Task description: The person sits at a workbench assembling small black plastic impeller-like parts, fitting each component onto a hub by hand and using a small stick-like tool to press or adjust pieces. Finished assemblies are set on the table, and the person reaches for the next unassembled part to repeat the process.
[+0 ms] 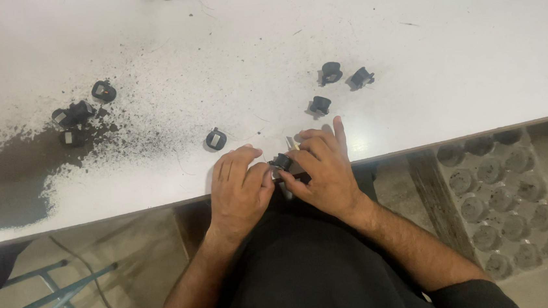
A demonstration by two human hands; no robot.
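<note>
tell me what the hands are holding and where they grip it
Both the left hand and the right hand pinch one small black part between their fingertips, one from each side, at the table edge.

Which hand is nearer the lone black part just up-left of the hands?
Left. The left hand sits just below the lone black part, fingertips close to it; the right hand lies farther off to its right.

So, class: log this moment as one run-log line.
left hand: holds small black plastic part | right hand: same part | white table: loose parts
</note>
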